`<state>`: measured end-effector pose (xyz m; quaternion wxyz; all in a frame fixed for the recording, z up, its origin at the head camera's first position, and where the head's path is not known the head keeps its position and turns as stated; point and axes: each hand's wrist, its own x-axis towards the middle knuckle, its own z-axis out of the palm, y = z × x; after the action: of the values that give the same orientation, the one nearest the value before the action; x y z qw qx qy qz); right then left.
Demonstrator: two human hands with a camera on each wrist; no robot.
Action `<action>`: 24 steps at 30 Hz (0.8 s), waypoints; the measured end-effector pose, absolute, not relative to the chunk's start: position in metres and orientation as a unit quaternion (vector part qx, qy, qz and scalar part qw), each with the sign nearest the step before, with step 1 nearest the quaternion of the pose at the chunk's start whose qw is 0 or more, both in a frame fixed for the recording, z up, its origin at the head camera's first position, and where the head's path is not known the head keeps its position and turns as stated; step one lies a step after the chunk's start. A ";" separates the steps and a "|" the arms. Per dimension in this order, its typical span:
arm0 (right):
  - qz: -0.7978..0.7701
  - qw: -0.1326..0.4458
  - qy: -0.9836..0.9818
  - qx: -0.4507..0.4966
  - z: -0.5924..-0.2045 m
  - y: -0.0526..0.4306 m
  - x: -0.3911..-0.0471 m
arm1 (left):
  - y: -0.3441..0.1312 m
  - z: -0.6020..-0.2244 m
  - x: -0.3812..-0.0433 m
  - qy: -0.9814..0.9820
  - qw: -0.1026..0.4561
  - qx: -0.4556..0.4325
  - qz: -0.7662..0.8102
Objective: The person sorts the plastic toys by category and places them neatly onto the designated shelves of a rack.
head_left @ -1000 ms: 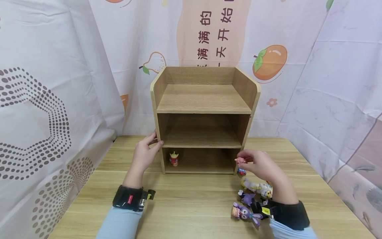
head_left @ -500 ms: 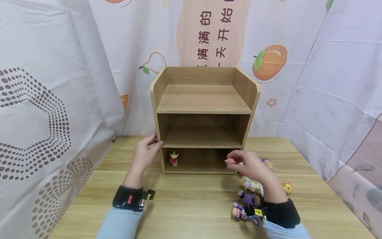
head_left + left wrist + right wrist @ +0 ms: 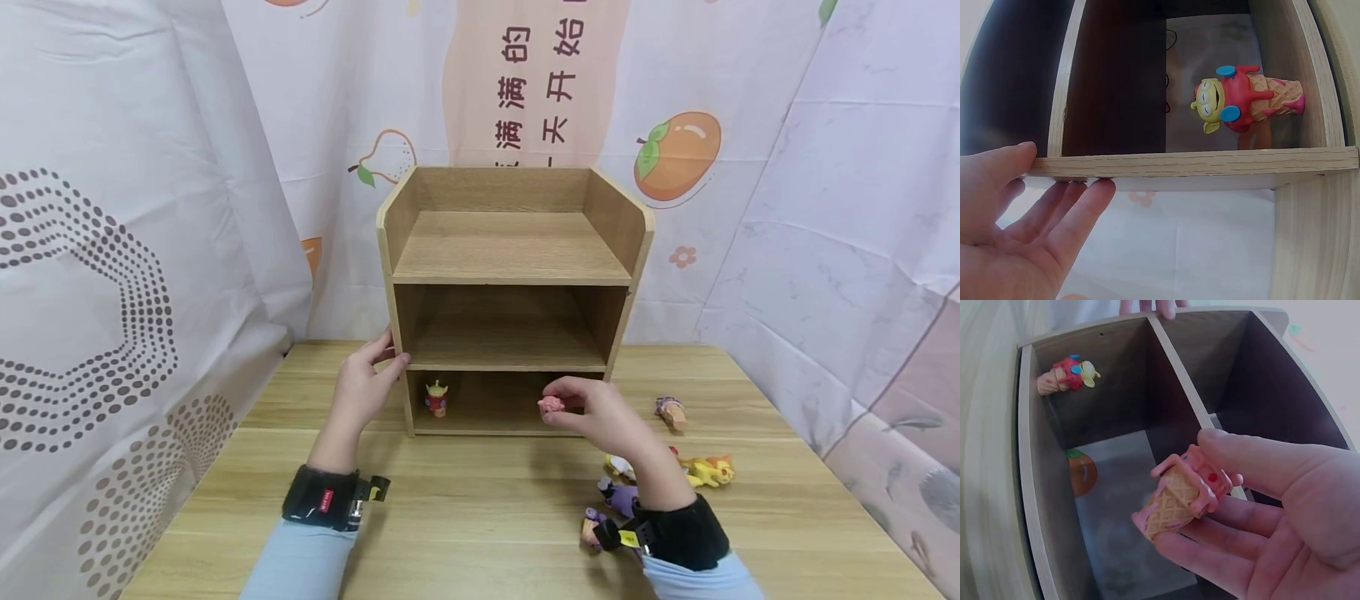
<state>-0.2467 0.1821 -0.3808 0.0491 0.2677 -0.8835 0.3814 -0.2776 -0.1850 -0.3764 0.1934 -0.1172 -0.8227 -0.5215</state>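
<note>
A small wooden shelf [image 3: 510,250] with three levels stands on the table. My left hand [image 3: 363,383] holds its left side panel, thumb at the front edge and fingers along the outer face. In my right hand [image 3: 603,414] is a pink figurine [image 3: 1175,497] with a waffle-cone base, pinched between thumb and fingers in front of the bottom compartment's right half. The right wrist view shows it tilted, the fingers covering part of it. At the left end of that compartment, a green-headed alien figurine [image 3: 1241,100] in red stands upright on its cone base.
Right of the shelf lie several more figurines, partly behind my right forearm: a yellow one [image 3: 712,471], a purple one [image 3: 618,497], one with a cone base [image 3: 671,412]. Printed curtains hang behind the wooden table [image 3: 465,517].
My right hand has carried the pink figurine leftward from beside the shelf's right edge to before the bottom compartment. Figurines behind that arm came into view. The left hand stays put.
</note>
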 end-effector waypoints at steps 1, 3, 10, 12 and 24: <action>0.381 0.051 -0.883 0.269 -0.381 0.181 -0.246 | -0.185 -0.376 -0.278 -0.823 0.194 -0.117 -0.520; 0.381 0.053 -0.883 0.270 -0.381 0.177 -0.246 | -0.185 -0.376 -0.278 -0.824 0.195 -0.118 -0.519; 0.388 0.058 -0.879 0.270 -0.383 0.162 -0.246 | -0.185 -0.376 -0.277 -0.825 0.195 -0.119 -0.516; 0.391 0.057 -0.879 0.267 -0.384 0.158 -0.247 | -0.186 -0.376 -0.277 -0.824 0.195 -0.120 -0.518; 0.415 0.037 -0.874 0.250 -0.403 0.136 -0.256 | -0.186 -0.376 -0.278 -0.826 0.194 -0.119 -0.516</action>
<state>-0.2565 0.1363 -0.4027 0.0366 0.2504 -0.8738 0.4152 -0.2777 -0.1865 -0.3764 0.1939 -0.1190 -0.8261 -0.5156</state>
